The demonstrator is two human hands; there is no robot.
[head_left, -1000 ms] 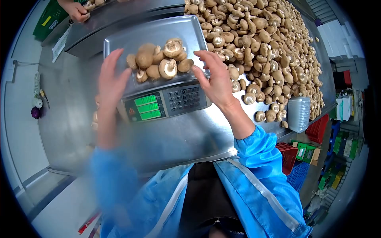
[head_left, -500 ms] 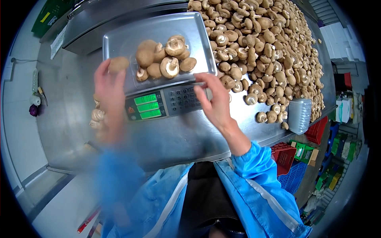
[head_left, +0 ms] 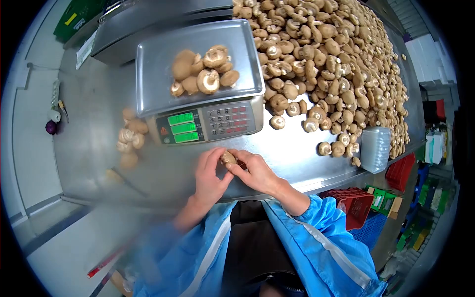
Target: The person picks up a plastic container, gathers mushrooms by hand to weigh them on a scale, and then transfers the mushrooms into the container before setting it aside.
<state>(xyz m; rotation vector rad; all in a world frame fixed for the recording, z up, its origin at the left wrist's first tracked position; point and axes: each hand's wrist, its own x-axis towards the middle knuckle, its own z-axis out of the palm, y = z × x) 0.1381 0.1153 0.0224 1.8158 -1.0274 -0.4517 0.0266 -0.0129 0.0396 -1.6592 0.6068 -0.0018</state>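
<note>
In front of my body, my left hand [head_left: 210, 173] and my right hand [head_left: 257, 173] meet around one brown mushroom [head_left: 228, 158], gripped between the fingertips and thumbs. My fingers cover part of its cap. Just beyond them stands a digital scale [head_left: 208, 123] with a lit green display. Several mushrooms [head_left: 208, 81] lie on its metal pan [head_left: 153, 62], some with stems turned up. A small group of mushrooms [head_left: 131, 138] sits on the steel table [head_left: 89, 143] left of the scale. Closer to me on that side is a blurred knife [head_left: 123, 180].
A large heap of mushrooms [head_left: 341, 74] spreads over the right side of the table. Stacked clear plastic trays [head_left: 375, 148] stand at its near edge. A red crate [head_left: 355, 205] and a blue crate [head_left: 367, 230] are below the table at right.
Both hands have come back from the scale toward my body and together. The mushroom that my left hand held beside the pan is now between both hands.
</note>
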